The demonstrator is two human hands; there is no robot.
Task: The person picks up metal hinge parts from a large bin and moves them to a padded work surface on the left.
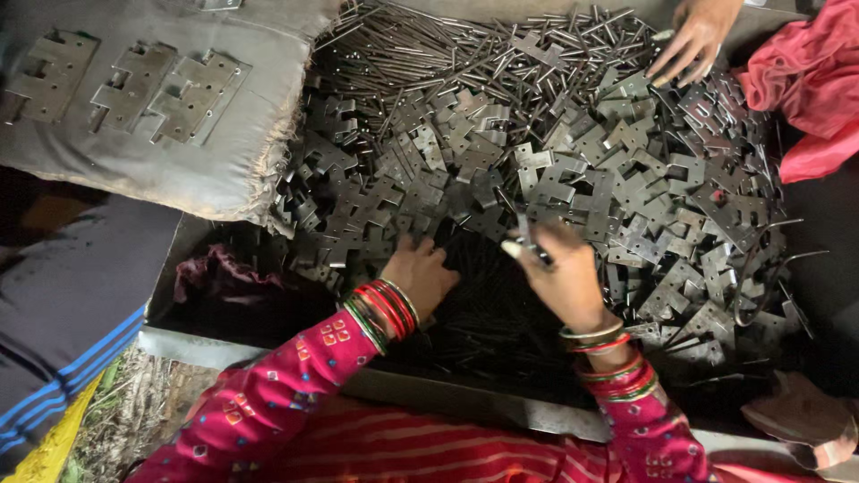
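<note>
A thin dark metal pin (535, 251) sits pinched in the right hand (562, 273), above the heap of grey notched hinge plates (573, 170). Just beside, the left hand (420, 273) presses, fingers curled, into dark loose pins (488, 313). Beyond, another person's hand (689, 40) touches long steel rods (429, 45).

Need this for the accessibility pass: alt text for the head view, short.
A person's left hand and right hand reach into a big heap of grey metal hinge plates and thin metal pins, the right pinching a small metal piece. Another person's hand reaches in from the top.
</note>
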